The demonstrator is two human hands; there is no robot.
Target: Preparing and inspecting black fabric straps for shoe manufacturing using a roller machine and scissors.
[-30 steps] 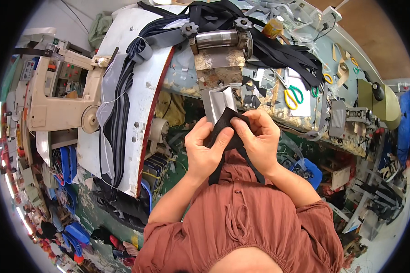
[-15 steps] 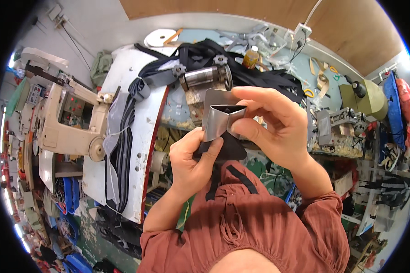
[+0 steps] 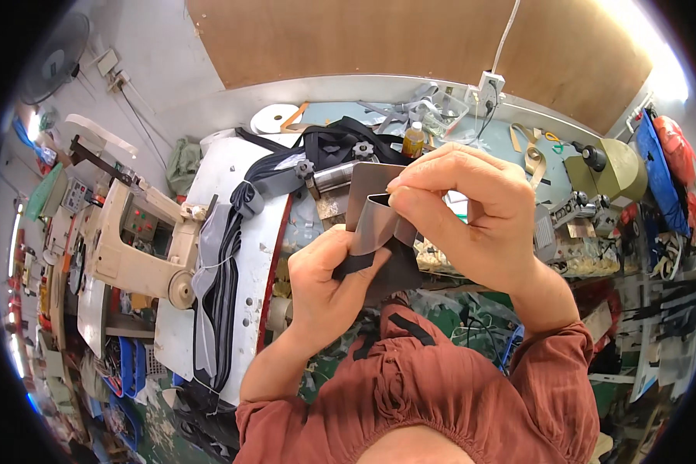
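In front of my chest is a bent sheet-metal piece [image 3: 375,232], grey and shiny, with a flat plate behind and a curled front forming a narrow opening at the top. My left hand [image 3: 325,282] is closed around its lower left side, thumb in front. Black strip material [image 3: 394,274] hangs below the metal, partly under the left thumb. My right hand [image 3: 475,213] pinches at the upper right of the opening, thumb and index finger together. Whatever lies between those fingertips, the metal's edge or something thin, is hidden.
A cream sewing machine [image 3: 143,247] stands left, beside a white tabletop [image 3: 247,325] with bundled black and grey strips [image 3: 224,301]. Beyond my hands are a metal roller [image 3: 334,178], black webbing [image 3: 329,143] and a yellow bottle [image 3: 413,141]. A green machine [image 3: 615,174] is at right.
My right thumb and index finger have come together at the top of the opening; before, they were apart around its right side. The view has tilted up, showing more wall.
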